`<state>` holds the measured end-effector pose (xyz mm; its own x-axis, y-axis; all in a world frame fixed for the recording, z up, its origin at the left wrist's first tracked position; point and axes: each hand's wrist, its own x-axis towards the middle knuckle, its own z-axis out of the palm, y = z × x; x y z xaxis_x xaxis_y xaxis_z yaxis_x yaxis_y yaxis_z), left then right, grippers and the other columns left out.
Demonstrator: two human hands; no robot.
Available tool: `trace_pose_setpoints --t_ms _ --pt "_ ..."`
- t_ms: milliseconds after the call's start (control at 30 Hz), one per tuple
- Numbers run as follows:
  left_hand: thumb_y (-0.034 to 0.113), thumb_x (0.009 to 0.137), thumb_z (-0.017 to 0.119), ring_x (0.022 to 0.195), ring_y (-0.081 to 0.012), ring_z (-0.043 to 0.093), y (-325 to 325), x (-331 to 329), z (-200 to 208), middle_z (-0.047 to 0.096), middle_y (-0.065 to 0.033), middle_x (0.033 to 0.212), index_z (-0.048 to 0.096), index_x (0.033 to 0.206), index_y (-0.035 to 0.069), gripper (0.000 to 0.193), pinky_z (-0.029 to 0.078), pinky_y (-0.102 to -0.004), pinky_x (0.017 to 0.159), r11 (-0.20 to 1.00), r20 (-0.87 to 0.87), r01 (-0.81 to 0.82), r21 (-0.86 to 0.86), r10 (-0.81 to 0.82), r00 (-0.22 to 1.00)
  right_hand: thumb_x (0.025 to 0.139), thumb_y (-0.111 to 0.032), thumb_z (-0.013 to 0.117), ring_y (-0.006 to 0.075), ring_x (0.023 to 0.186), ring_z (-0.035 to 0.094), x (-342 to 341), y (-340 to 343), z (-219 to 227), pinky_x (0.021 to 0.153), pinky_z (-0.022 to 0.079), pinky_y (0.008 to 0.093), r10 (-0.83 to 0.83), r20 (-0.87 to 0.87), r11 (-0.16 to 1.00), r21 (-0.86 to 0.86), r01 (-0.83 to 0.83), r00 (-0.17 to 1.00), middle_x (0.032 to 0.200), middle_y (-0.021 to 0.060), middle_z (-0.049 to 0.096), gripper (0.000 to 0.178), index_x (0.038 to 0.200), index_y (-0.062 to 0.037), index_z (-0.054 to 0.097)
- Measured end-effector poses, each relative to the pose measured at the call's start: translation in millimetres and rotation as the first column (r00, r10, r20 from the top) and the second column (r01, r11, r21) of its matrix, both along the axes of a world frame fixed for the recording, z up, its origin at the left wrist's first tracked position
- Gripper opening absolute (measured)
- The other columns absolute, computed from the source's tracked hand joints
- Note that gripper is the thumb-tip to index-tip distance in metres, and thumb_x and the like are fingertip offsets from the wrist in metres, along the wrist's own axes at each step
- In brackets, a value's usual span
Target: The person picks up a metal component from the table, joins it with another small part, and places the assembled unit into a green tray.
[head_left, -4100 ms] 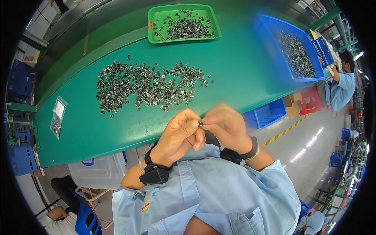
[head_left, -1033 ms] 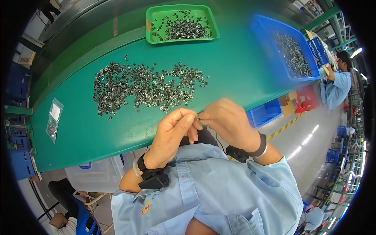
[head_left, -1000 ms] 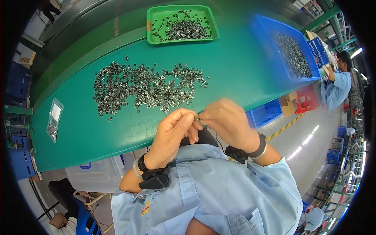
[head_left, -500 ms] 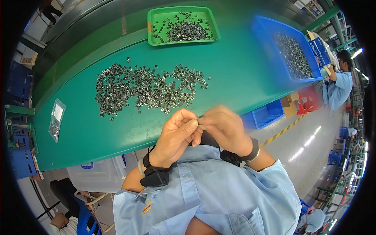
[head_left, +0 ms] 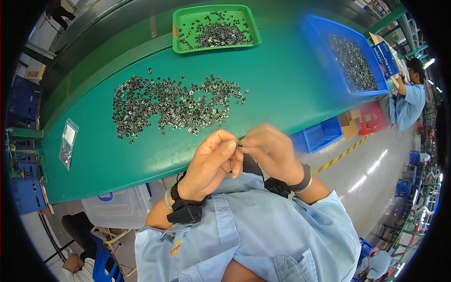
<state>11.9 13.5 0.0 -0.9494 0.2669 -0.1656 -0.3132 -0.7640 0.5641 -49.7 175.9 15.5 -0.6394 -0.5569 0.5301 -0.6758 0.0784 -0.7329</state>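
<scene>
Close to the table's near edge, my left hand (head_left: 212, 162) and my right hand (head_left: 275, 152) meet fingertip to fingertip. Between them is a tiny dark metal part (head_left: 240, 145), pinched by thumb and forefinger on both sides; its exact shape is too small to make out. My right hand is slightly blurred. Just beyond my hands, a wide loose pile of small shiny metal parts (head_left: 176, 104) is spread over the green tabletop (head_left: 277, 84). More such parts lie in a green tray (head_left: 176, 44) at the far side.
A deep blue bin (head_left: 324, 51) full of small parts stands at the far right. On the left lies a clear zip bag (head_left: 69, 143) with some parts inside. Below the table's right edge is another blue bin (head_left: 322, 136). A co-worker (head_left: 408, 101) is at the right.
The tiny part now shows more plainly between my fingertips, and my right fingers have shifted slightly. The view has moved a little; the pile and tray look unchanged.
</scene>
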Motion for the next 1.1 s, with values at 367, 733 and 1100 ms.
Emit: trace_pose_setpoints --t_ms 367,733,1100 --pt "0.021 0.092 0.055 0.052 -0.0158 0.051 -7.4 -3.3 -7.8 0.056 -0.0044 0.073 0.049 0.095 0.008 0.014 0.039 -0.0295 0.047 0.995 -0.043 0.086 0.053 -0.084 0.996 0.078 0.001 0.065 0.0202 0.071 0.061 -0.9 -2.6 -1.8 0.058 0.049 0.0291 0.069 0.064 0.997 -0.022 -0.067 0.996 0.079 0.0085 0.060 0.013 0.088 -0.0038 0.058" --pt "0.023 0.096 0.047 0.056 -0.0166 0.054 -16.2 -3.6 -4.0 0.056 -0.0079 0.076 0.048 0.100 0.006 0.017 0.042 -0.0300 0.050 0.999 0.002 0.041 0.025 -0.041 0.999 0.079 0.002 0.066 0.0156 0.074 0.058 -17.6 -11.0 -9.5 0.065 0.047 0.0274 0.107 0.273 0.994 -0.067 -0.092 0.956 0.083 0.0066 0.061 0.013 0.088 -0.0037 0.058" --pt "0.016 0.097 0.044 0.064 -0.0162 0.056 -23.9 -7.6 -9.1 0.058 -0.0080 0.084 0.048 0.105 0.005 0.014 0.046 -0.0275 0.055 0.982 -0.030 0.122 0.142 -0.119 0.992 0.089 -0.012 0.057 0.0099 0.075 0.058 -163.6 -53.8 52.9 0.072 0.047 0.0238 -0.066 0.295 0.997 0.059 0.051 0.953 0.083 0.0020 0.059 0.015 0.098 -0.0003 0.058"
